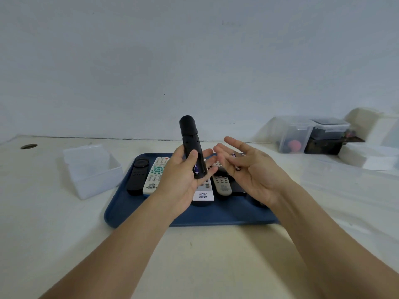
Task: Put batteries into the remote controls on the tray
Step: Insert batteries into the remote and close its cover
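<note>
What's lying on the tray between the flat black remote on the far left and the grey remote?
In the head view, a white remote with green buttons lies right beside the flat black remote; another white remote, partly hidden by the left hand, lies beside the grey remote.

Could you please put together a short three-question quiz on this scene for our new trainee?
1. True or false: the left hand holds the black remote upright above the blue tray.
2. What purple thing shows in that remote's open back?
3. The clear empty box stands: A) on the tray, B) left of the tray, C) behind the right hand.

Key: 1 true; 2 a battery; 3 B.
</note>
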Demonstrator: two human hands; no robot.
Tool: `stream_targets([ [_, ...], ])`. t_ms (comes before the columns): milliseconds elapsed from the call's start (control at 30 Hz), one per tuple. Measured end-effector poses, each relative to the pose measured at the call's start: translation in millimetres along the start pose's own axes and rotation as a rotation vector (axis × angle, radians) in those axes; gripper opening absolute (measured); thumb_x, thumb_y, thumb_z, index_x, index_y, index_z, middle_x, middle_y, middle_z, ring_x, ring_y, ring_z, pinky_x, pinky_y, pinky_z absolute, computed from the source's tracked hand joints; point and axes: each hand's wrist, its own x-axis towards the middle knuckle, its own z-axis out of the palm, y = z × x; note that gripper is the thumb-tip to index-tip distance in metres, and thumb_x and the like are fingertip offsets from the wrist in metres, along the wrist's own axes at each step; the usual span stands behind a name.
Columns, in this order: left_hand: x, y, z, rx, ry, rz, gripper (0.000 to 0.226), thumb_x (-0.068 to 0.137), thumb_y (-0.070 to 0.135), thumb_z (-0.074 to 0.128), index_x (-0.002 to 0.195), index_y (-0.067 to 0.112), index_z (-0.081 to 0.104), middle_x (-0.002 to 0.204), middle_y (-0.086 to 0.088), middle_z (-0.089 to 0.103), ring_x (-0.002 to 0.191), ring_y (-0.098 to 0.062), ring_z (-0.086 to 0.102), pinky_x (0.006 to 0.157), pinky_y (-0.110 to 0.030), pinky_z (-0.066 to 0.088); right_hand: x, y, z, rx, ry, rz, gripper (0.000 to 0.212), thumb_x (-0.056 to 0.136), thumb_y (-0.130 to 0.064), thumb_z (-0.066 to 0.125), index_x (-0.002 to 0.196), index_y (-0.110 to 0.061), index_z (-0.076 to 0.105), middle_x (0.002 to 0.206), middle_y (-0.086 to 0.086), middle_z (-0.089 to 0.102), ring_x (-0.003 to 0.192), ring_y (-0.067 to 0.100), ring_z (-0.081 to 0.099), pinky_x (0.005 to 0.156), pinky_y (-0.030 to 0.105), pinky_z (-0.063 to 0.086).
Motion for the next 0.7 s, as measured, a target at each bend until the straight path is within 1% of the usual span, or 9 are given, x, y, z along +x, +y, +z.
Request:
stream_targets([
  [67,-1.2,2.5,0.0,0.021,0.001,0.018,0.027,0.109,0.017,0.039,0.133,0.013,0.052,0.116,-0.02,0.072,0.1,-0.027,0.074,0.074,-0.036,0.062,-0.7,0.9,-0.6,-0.082,0.002,-0.087,0.041,0.095,0.015,0.05,0.133,0.0,0.051,0.126,0.023,0.064,0.11,0.025,0.07,0.092,0.029,0.057],
  [133,-1.4,2.6,1.1,0.044,0.009,0.019,0.026,0.109,0.018,0.039,0.132,0.013,0.051,0.115,-0.021,0.072,0.087,-0.024,0.073,0.069,-0.032,0.061,-2.3,3.3,1.9,-0.227,0.027,-0.162,0.033,0.097,0.007,0.053,0.13,0.0,0.053,0.116,0.022,0.07,0.103,0.025,0.073,0.083,0.025,0.06],
  [200,-0.2,1.6,1.6,0.043,0.012,-0.002,0.026,0.109,0.012,0.038,0.133,0.01,0.049,0.118,-0.022,0.07,0.079,-0.02,0.071,0.069,-0.031,0.06,-5.2,5.3,6.1,-0.487,0.076,-0.265,0.024,0.101,-0.002,0.053,0.124,-0.001,0.059,0.104,0.017,0.075,0.081,0.019,0.075,0.067,0.021,0.058],
  [267,0.6,1.2,2.2,0.03,-0.011,-0.035,0.031,0.107,0.003,0.038,0.136,0.008,0.047,0.116,-0.019,0.068,0.078,-0.016,0.072,0.07,-0.03,0.06,-5.5,6.4,6.1,-0.761,0.141,-0.373,0.022,0.103,-0.008,0.051,0.119,-0.003,0.064,0.087,0.01,0.076,0.052,0.01,0.059,0.051,0.017,0.048],
  [333,1.3,1.2,1.9,0.006,-0.043,-0.058,0.039,0.105,-0.006,0.037,0.14,0.008,0.045,0.117,-0.018,0.066,0.085,-0.019,0.072,0.071,-0.031,0.061,-4.3,7.3,5.7,-0.859,0.171,-0.415,0.023,0.104,-0.013,0.05,0.116,-0.006,0.069,0.069,0.002,0.066,0.043,0.004,0.043,0.045,0.015,0.038],
  [433,1.4,0.2,0.5,-0.002,-0.074,-0.073,0.048,0.102,-0.014,0.035,0.144,0.009,0.043,0.121,-0.021,0.066,0.102,-0.028,0.071,0.081,-0.036,0.062,-5.3,7.0,7.4,-0.964,0.157,-0.406,0.027,0.106,-0.017,0.046,0.11,-0.011,0.073,0.053,-0.019,0.054,0.045,-0.002,0.046,0.055,0.013,0.041],
  [500,1.3,-0.8,0.3,0.013,-0.08,-0.061,0.049,0.102,-0.014,0.033,0.144,0.009,0.042,0.122,-0.021,0.068,0.112,-0.033,0.069,0.09,-0.038,0.06,-5.3,7.7,8.5,-0.947,0.106,-0.307,0.034,0.105,-0.009,0.038,0.113,-0.008,0.072,0.046,-0.021,0.049,0.043,-0.001,0.044,0.052,0.013,0.039],
  [600,2.3,-0.7,-0.8,0.019,-0.05,-0.034,0.048,0.102,-0.013,0.035,0.143,0.009,0.043,0.125,-0.023,0.066,0.116,-0.034,0.067,0.095,-0.04,0.057,-7.5,9.6,9.8,-0.965,0.014,-0.284,0.038,0.102,0.001,0.034,0.124,-0.007,0.064,0.051,-0.017,0.048,0.045,0.002,0.039,0.047,0.015,0.033],
  [700,3.5,1.6,-1.1,-0.026,-0.045,-0.018,0.045,0.103,-0.01,0.037,0.143,0.009,0.045,0.127,-0.024,0.063,0.105,-0.033,0.069,0.091,-0.042,0.059,-12.8,12.0,11.3,-1.136,-0.04,-0.486,0.025,0.102,-0.002,0.048,0.123,-0.014,0.055,0.083,-0.01,0.073,0.064,0.002,0.063,0.061,0.019,0.052],
])
